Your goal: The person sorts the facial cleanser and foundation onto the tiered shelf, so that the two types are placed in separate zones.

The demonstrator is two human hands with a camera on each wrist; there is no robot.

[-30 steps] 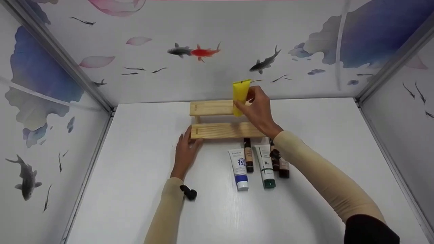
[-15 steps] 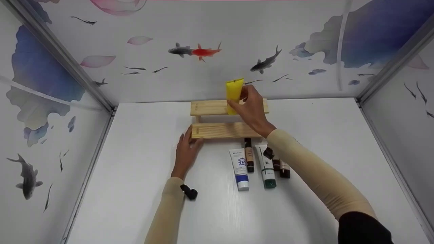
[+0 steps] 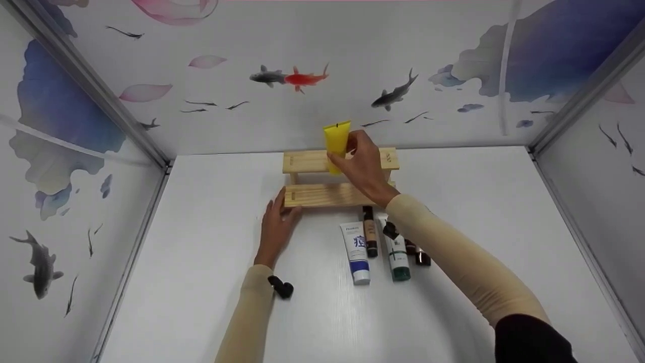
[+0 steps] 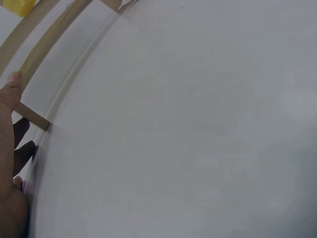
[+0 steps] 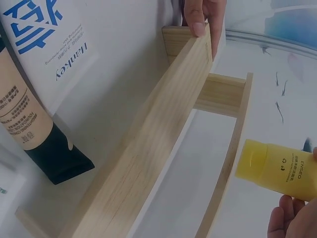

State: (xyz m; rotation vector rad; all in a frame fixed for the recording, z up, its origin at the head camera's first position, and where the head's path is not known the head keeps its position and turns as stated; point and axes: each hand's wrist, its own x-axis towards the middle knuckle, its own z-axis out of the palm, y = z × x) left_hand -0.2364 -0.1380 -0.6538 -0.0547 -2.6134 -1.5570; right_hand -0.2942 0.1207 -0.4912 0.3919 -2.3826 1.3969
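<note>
My right hand point(image 3: 364, 169) pinches a yellow squeeze tube point(image 3: 336, 141) between thumb and fingers, cap end down. The tube is held over the upper step of a two-step wooden rack point(image 3: 322, 195); in the right wrist view its yellow cap point(image 5: 251, 159) appears beside the upper board's edge. At the rack's left end my left hand point(image 3: 276, 229) grips the lower board, the thumb on its front and the fingers at its end. The left wrist view catches that hand point(image 4: 9, 158) at the rack's end, beside a short wooden leg point(image 4: 32, 117).
In front of the rack lie a white-and-blue tube point(image 3: 357, 252), a beige foundation tube point(image 3: 370, 234) and a white tube with a green cap point(image 3: 400, 267). Dark-capped tubes point(image 3: 423, 258) lie partly under the right forearm. A patterned wall point(image 3: 312, 121) stands right behind the rack.
My right hand has carried the yellow tube leftward along the rack's upper step and, in the last half second, slightly lower. The left hand stays at the rack's end.
</note>
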